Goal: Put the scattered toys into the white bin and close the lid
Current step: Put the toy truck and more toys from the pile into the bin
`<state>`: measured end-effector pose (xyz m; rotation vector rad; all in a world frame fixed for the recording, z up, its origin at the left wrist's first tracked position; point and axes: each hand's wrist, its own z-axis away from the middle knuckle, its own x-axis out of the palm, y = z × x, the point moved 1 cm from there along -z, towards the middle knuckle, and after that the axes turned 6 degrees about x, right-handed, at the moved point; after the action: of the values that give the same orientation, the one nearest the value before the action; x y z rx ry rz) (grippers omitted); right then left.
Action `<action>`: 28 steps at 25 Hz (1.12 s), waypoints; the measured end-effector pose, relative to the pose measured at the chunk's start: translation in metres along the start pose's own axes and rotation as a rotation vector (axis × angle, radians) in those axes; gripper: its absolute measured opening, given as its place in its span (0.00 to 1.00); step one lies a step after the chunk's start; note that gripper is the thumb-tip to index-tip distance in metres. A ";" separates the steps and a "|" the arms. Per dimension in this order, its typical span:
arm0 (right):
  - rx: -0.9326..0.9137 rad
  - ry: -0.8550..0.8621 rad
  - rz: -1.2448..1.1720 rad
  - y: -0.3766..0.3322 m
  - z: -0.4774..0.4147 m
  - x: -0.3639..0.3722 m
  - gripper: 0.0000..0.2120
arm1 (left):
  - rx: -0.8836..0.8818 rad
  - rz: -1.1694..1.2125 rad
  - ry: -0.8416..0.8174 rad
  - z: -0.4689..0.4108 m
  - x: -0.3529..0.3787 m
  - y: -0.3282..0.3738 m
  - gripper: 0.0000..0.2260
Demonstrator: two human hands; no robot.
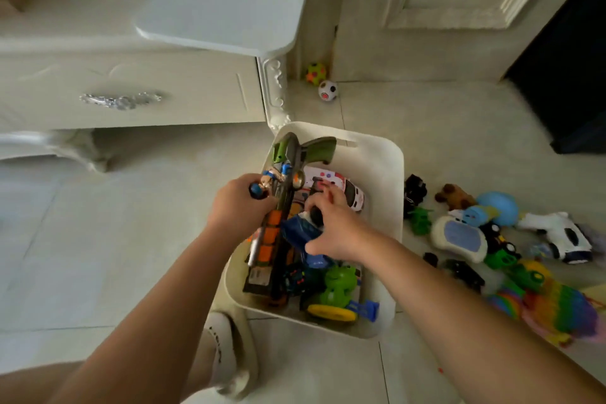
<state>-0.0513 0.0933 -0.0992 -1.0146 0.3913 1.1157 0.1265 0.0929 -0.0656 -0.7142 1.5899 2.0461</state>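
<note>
Toys crowd the white bin (382, 174) under both hands, so the placing needs care. Left hand (241, 203) is curled around a small figure (262, 188) with blue ends, just above the long toy gun (288, 161) that lies diagonally across the bin. Right hand (333, 228) grips a blue toy (299, 230), thumb below and fingers curled over it, low among the others. I think it is best to tuck both pieces down beside the gun and not on top of it, otherwise the lid may not sit flat. Beyond the right fingers, near the white car (352, 195), the bin shows some free room. The scattered toys (457, 238) lie on the floor outside the right wrist, with the bin's rim between.
</note>
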 end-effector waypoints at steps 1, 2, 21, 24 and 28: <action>-0.027 -0.055 0.052 -0.002 -0.005 0.004 0.29 | 0.011 -0.056 0.000 -0.001 0.001 -0.005 0.13; -0.043 -0.102 0.101 -0.005 -0.009 0.008 0.29 | 0.012 -0.086 0.009 -0.001 0.002 -0.009 0.14; 0.419 0.023 -0.066 0.066 -0.065 0.017 0.29 | -0.014 -0.056 0.044 -0.009 0.002 -0.018 0.18; 0.358 0.019 0.055 0.070 -0.064 0.027 0.30 | -0.008 -0.043 0.029 -0.009 0.005 -0.019 0.18; 0.291 -0.010 0.050 0.065 -0.063 0.038 0.32 | -0.022 -0.008 -0.032 -0.008 0.013 -0.017 0.17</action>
<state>-0.0791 0.0667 -0.1896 -0.7457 0.5570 1.0718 0.1281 0.0900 -0.0879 -0.6919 1.5467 2.0621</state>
